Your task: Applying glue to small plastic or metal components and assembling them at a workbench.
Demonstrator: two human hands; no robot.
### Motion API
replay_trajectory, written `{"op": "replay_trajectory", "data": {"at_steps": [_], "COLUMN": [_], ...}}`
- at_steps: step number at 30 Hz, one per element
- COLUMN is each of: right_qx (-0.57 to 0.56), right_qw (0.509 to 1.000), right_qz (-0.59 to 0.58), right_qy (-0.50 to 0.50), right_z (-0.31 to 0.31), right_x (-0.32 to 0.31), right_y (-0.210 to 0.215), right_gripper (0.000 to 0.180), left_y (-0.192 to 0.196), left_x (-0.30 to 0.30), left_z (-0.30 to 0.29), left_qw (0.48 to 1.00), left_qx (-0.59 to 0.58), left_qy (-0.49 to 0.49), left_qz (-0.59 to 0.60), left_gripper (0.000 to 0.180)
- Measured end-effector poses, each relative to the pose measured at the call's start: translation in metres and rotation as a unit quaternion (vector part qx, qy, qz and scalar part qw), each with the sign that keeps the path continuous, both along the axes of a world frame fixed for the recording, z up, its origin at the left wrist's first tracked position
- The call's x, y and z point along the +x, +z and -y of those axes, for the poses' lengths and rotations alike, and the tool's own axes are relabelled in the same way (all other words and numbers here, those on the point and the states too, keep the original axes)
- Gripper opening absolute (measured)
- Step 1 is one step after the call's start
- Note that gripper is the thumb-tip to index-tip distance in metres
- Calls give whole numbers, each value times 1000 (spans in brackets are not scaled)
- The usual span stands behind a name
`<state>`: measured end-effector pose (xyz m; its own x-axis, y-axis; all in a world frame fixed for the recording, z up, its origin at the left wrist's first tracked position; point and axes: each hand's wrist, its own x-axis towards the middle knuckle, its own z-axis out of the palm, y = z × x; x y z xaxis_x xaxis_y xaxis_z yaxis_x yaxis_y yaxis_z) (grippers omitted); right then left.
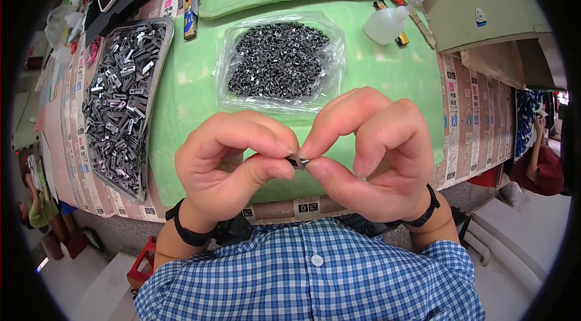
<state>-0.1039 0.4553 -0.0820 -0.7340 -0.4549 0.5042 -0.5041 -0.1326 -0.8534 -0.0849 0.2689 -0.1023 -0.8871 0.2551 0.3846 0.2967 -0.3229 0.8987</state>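
Left hand (233, 160) and right hand (369, 154) pinch one small dark metal part (297, 162) between fingertips; long axis runs 9-to-3 o'clock.

Bright, even overhead light fills the fisheye view, flattening colours across the green mat (181, 79) and leaving only soft, short shadows beneath the left hand (233, 160) and the right hand (375, 151). Glare flashes off the clear plastic bag (224, 61) and off scattered metal pieces in the tray (158, 55). The centre is sharp: knuckles, checked shirt (308, 278) and the small dark part (298, 162) pinched between the fingertips read cleanly. Toward the rim, straight table edges bow outward, detail softens, and a black vignette closes all 4 corners. The far right edge is dim and smeared.
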Motion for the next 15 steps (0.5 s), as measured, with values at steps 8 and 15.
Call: {"op": "replay_trajectory", "data": {"at_steps": [8,15], "right_qx": [39,38], "right_qw": [997,996], "right_qz": [-57,-66], "right_qy": [-37,-50], "right_z": [-1,-1], "right_x": [2,1], "right_y": [2,0], "right_gripper": [38,37], "left_y": [3,1], "left_x": [-3,-8], "left_z": [0,-1], "left_qw": [999,998], "left_qx": [-48,-65], "left_qy": [23,18], "left_qz": [-10,-22], "left_gripper": [22,19]}}
